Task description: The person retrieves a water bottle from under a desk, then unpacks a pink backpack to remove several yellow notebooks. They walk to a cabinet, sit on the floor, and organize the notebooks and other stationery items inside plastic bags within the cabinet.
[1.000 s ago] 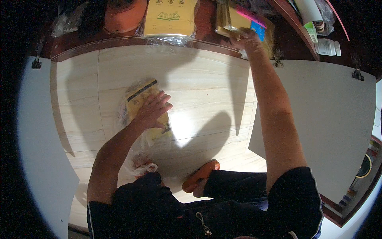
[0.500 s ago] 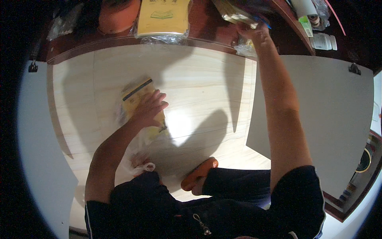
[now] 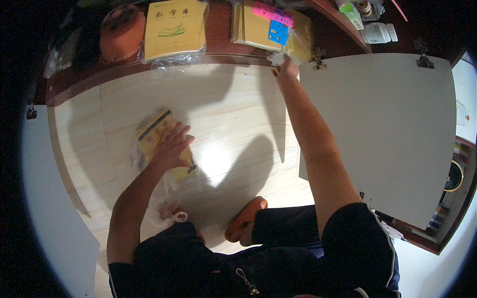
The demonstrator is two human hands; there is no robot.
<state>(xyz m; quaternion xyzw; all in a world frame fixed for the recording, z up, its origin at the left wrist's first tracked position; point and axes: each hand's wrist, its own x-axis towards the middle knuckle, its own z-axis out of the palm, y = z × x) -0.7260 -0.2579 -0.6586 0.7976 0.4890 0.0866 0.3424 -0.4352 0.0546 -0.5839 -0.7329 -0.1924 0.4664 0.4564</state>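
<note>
My left hand (image 3: 171, 146) lies flat on a yellow notebook in a clear plastic sleeve (image 3: 155, 130), pressing it onto the light wooden table (image 3: 228, 114). My right hand (image 3: 285, 67) is stretched to the far edge of the table. Its fingers pinch the lower corner of a clear bag of yellow notebooks (image 3: 271, 27) that has a pink and a blue sticker on it. That bag rests on the dark red shelf (image 3: 218, 44) behind the table.
Another wrapped yellow notebook (image 3: 174, 27) and an orange round pot (image 3: 121, 32) sit on the shelf. A white board (image 3: 387, 129) with clips covers the right side. Small boxes and a tape roll (image 3: 365, 12) lie at the far right. An orange object (image 3: 246, 218) rests near my lap.
My right hand has drawn back from the top of the notebook bag to its lower corner, pulling it toward the table. The left hand stays on the sleeved notebook.
</note>
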